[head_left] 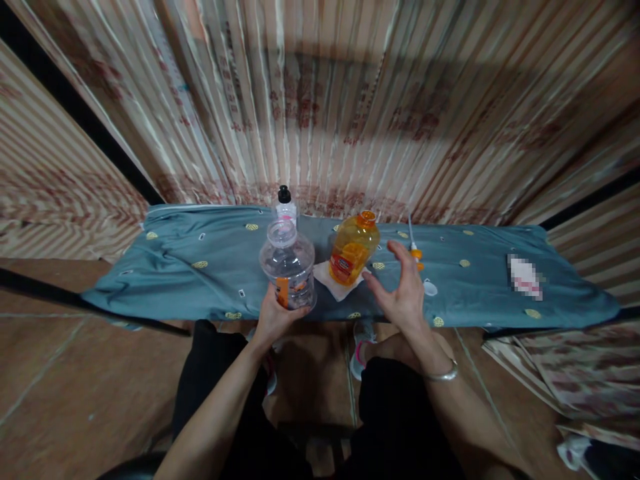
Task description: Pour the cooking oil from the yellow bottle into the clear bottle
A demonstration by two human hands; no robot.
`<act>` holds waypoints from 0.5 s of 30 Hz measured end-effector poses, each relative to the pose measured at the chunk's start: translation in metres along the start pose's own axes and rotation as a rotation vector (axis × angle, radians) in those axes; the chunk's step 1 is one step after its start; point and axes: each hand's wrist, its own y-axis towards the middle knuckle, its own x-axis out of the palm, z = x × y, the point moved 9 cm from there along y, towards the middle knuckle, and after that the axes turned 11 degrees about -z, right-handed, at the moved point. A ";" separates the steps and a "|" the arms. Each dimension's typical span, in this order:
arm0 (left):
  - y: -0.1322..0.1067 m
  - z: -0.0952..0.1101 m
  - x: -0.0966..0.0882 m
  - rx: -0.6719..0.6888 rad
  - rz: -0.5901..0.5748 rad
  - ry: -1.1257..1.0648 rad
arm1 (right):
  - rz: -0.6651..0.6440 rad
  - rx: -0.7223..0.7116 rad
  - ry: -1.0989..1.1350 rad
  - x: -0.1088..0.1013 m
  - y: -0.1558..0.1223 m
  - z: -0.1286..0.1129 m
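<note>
My left hand (281,315) is wrapped round the lower part of a large clear plastic bottle (287,257) with an orange label and no cap. To its right, an orange see-through bottle (354,248) with a red label and an uncapped mouth stands slightly tilted on a white cloth or tissue (341,288). My right hand (403,293) hovers just right of that bottle, thumb and fingers apart, holding nothing. Beyond my right fingers lies an orange and white pump top (416,255) with a thin tube. Behind the clear bottle stands a small clear bottle with a black cap (284,195).
A teal patterned cloth (200,280) covers the narrow table. A small white disc-like item (430,287) lies near its front edge. A blurred-out white and pink item (525,277) is at the right. Striped printed sheeting (320,107) hangs close behind, between dark poles (85,107).
</note>
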 end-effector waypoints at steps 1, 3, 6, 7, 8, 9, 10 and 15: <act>-0.002 0.001 0.002 -0.006 -0.015 -0.015 | -0.060 -0.023 0.040 0.009 -0.003 -0.014; -0.006 0.001 0.007 -0.018 -0.048 -0.048 | -0.217 -0.046 0.169 0.039 -0.006 -0.041; -0.010 0.006 0.013 0.020 -0.096 -0.072 | -0.427 -0.032 0.371 0.089 -0.001 -0.073; -0.011 0.009 0.014 0.044 -0.104 -0.068 | -0.467 -0.037 0.433 0.101 0.003 -0.083; -0.012 0.012 0.015 0.070 -0.108 -0.056 | -0.484 -0.048 0.483 0.108 0.007 -0.092; -0.013 0.014 0.016 0.092 -0.109 -0.041 | -0.480 -0.055 0.511 0.112 0.012 -0.098; -0.013 0.017 0.017 0.108 -0.111 -0.026 | -0.465 -0.054 0.524 0.114 0.015 -0.103; -0.013 0.024 0.014 0.116 -0.109 0.015 | -0.356 0.022 0.580 0.109 0.023 -0.109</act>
